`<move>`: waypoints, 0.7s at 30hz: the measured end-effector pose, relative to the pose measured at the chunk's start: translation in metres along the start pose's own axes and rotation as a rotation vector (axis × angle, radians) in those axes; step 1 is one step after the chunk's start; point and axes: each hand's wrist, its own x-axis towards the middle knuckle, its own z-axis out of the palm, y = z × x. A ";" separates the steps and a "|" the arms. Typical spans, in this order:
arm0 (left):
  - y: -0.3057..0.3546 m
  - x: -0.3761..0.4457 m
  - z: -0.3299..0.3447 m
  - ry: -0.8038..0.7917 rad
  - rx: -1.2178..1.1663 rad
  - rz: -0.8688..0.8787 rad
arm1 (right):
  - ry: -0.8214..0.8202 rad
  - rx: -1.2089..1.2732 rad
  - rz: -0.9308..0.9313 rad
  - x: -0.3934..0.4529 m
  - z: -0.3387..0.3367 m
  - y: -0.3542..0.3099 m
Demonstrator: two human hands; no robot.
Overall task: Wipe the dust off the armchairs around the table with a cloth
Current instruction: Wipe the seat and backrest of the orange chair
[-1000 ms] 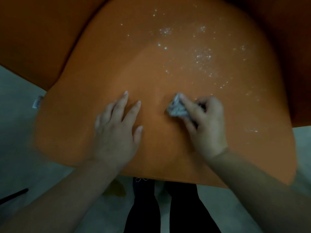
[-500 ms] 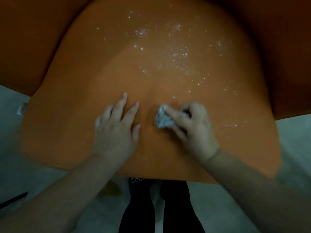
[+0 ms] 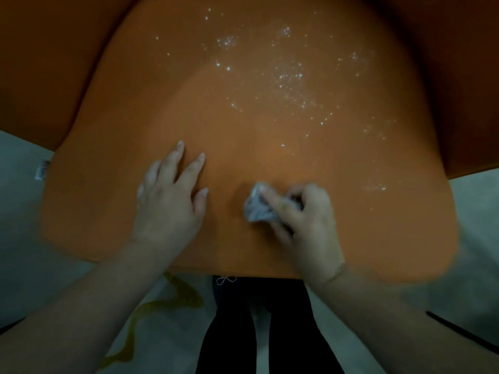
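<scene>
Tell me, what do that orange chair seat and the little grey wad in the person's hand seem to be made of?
The orange seat looks like smooth moulded plastic or a tight synthetic covering: an even matte surface, rounded edges, no visible weave, pale specks lying loose on top. The grey wad looks like soft cloth or tissue: it crumples into folds under the right hand. The blur leaves both open.

A single head-worn camera looks steeply down from above, close over the orange armchair seat [image 3: 270,130], which fills the frame from 9 to 3 o'clock. The wide lens bows the seat's edges. Both forearms enter from 7 and 5 o'clock. The pale floor [image 3: 21,225] shows at the lower edges, with the person's dark-clad legs [image 3: 259,333] at 6 o'clock.
</scene>
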 end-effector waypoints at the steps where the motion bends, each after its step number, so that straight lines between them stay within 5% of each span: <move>1: -0.004 -0.001 0.000 0.009 -0.004 0.007 | -0.066 -0.005 -0.044 -0.015 0.005 -0.012; 4: -0.010 -0.007 0.002 -0.012 -0.019 0.006 | -0.177 -0.021 -0.077 -0.036 0.024 -0.032; 9: -0.014 -0.016 0.009 0.012 -0.020 0.055 | -0.135 -0.121 -0.134 -0.042 0.038 -0.027; 16: 0.002 -0.008 0.011 0.004 0.014 0.085 | 0.141 -0.164 0.237 -0.011 -0.006 0.036; 21: 0.035 0.005 0.017 0.022 -0.028 0.158 | 0.031 -0.162 0.039 -0.017 -0.009 0.037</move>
